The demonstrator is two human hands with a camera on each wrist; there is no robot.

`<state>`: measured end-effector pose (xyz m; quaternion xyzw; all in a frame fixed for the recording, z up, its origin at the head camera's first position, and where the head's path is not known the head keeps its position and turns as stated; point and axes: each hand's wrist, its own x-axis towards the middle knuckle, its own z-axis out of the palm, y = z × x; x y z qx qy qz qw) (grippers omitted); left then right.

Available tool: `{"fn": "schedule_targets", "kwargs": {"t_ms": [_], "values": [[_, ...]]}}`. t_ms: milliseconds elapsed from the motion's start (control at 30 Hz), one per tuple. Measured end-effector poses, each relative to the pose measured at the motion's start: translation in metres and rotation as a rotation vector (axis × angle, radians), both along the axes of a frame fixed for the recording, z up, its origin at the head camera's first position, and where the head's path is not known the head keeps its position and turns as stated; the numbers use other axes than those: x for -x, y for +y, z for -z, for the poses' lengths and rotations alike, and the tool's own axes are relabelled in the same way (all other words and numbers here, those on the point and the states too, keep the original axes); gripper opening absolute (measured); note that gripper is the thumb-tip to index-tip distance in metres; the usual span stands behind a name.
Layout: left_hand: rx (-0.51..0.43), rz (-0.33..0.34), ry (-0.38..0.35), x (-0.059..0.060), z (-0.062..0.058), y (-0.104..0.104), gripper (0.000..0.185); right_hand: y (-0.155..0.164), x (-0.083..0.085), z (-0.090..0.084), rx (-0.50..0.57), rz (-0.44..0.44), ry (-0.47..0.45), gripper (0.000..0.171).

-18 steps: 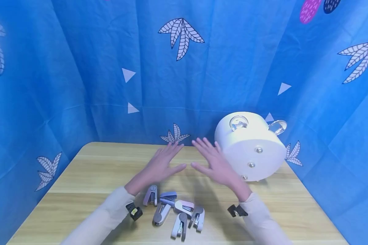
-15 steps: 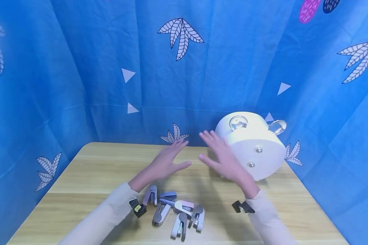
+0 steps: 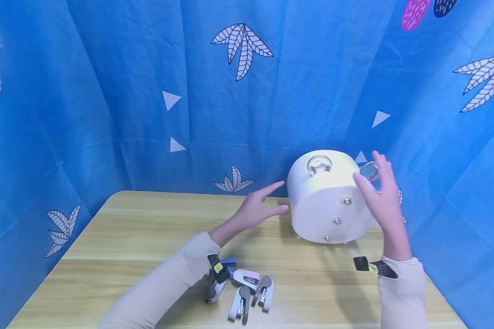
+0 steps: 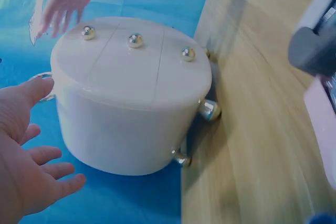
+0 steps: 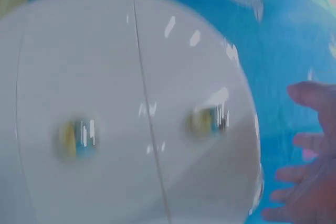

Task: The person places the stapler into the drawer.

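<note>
While the white round pot [image 3: 327, 201] lies tipped on its side at the table's [image 3: 127, 237] far right, both hands flank it with fingers spread wide. The left hand [image 3: 260, 208] hovers just short; the right hand [image 3: 379, 194] seems not yet touching, so lifting remains undone.

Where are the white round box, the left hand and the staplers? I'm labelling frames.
white round box [image 3: 327, 214], head view, flat face.
left hand [image 3: 258, 208], head view, back of hand.
staplers [image 3: 247, 284], head view, pink-topped one.

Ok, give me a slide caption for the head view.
Two open hands, left hand and right hand, flank a white round container lying on its side on a wooden table.
</note>
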<state>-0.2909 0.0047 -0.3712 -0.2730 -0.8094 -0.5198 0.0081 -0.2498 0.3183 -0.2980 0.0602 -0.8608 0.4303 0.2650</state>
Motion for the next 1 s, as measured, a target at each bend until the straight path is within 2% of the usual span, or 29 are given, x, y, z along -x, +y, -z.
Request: {"fn": "schedule_targets", "kwargs": {"t_ms": [67, 200, 267, 333, 467, 567, 633, 767, 1000], "values": [[-0.039, 0.0, -0.031, 0.003, 0.002, 0.008, 0.069, 0.019, 0.001, 0.003, 0.042, 0.008, -0.073, 0.08], [-0.074, -0.001, -0.078, 0.009, 0.006, 0.022, 0.068, 0.05, 0.006, 0.01, 0.098, -0.052, -0.275, 0.089], [-0.085, 0.003, -0.092, 0.011, 0.009, 0.029, 0.068, 0.062, 0.009, 0.014, 0.085, -0.096, -0.368, 0.086], [-0.097, 0.015, -0.1, 0.013, 0.01, 0.035, 0.068, 0.073, 0.012, 0.017, 0.042, -0.132, -0.421, 0.079], [-0.12, 0.038, -0.099, 0.015, 0.011, 0.045, 0.063, 0.089, 0.015, 0.024, 0.04, -0.216, -0.429, 0.047], [-0.142, 0.037, -0.113, 0.016, 0.011, 0.048, 0.059, 0.094, 0.015, 0.026, 0.093, -0.26, -0.416, 0.028], [-0.162, 0.03, -0.123, 0.017, 0.01, 0.048, 0.056, 0.093, 0.014, 0.026, 0.096, -0.264, -0.41, 0.027], [-0.186, 0.014, -0.123, 0.019, 0.01, 0.041, 0.052, 0.085, 0.012, 0.024, 0.059, -0.272, -0.395, 0.037], [-0.239, 0.015, -0.112, 0.023, 0.009, 0.016, 0.048, 0.062, 0.014, 0.023, 0.019, -0.297, -0.384, 0.037]]}}
